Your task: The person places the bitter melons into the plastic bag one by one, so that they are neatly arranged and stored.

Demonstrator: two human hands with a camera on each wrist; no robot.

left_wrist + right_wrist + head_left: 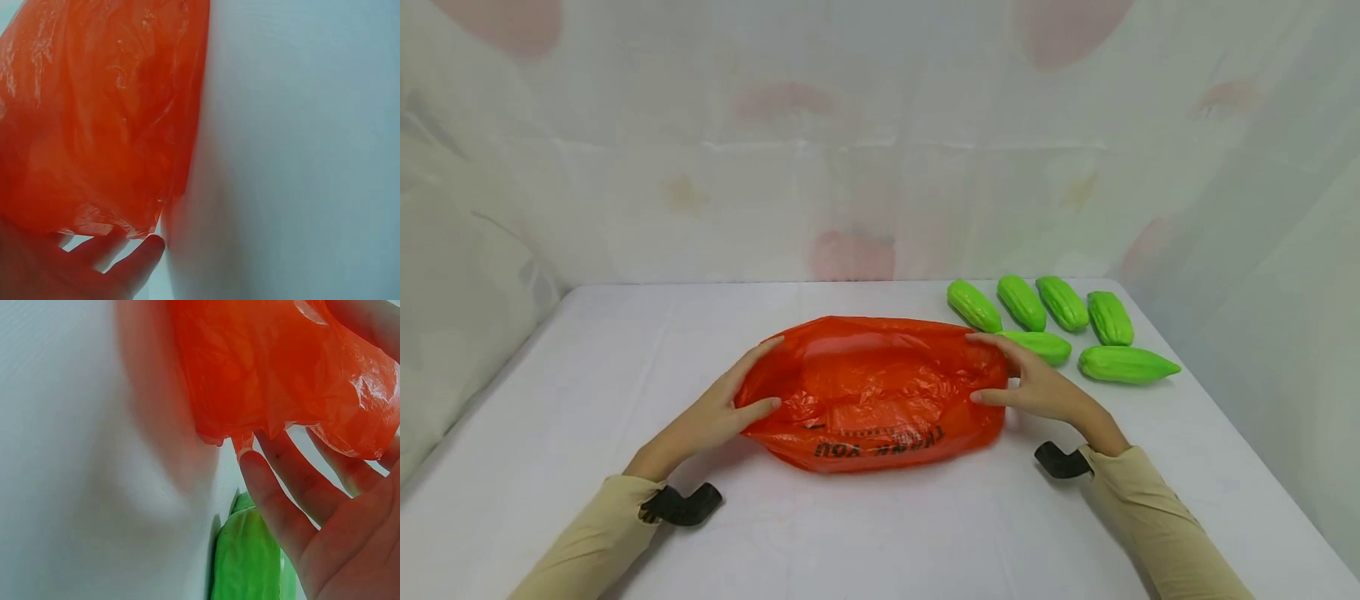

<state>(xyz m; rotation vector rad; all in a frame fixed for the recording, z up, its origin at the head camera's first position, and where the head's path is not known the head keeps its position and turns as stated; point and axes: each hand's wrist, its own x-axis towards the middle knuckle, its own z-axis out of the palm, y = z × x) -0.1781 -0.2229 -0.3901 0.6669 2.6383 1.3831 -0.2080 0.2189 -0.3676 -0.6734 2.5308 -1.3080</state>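
A red plastic bag (880, 383) lies spread wide across the middle of the table, with black "THANK YOU" lettering upside down near its front edge. My left hand (722, 408) cups its left end, thumb toward the front and fingers toward the back. Spread fingers (134, 265) touch that end in the left wrist view. At the opposite end, my right hand (1037, 387) rests against the bag with thumb and fingers apart. Its fairly straight fingers (275, 500) touch the crinkled plastic. Just behind the right hand lies a light green ridged vegetable (1037, 346), partly hidden.
Several more green ridged vegetables (1060, 304) lie at the table's back right, one with a pointed tip (1127, 365). White cloth covers the table (865, 533). A pale patterned curtain (880, 167) hangs behind. Black curved pieces (685, 504) stick out at both cuffs.
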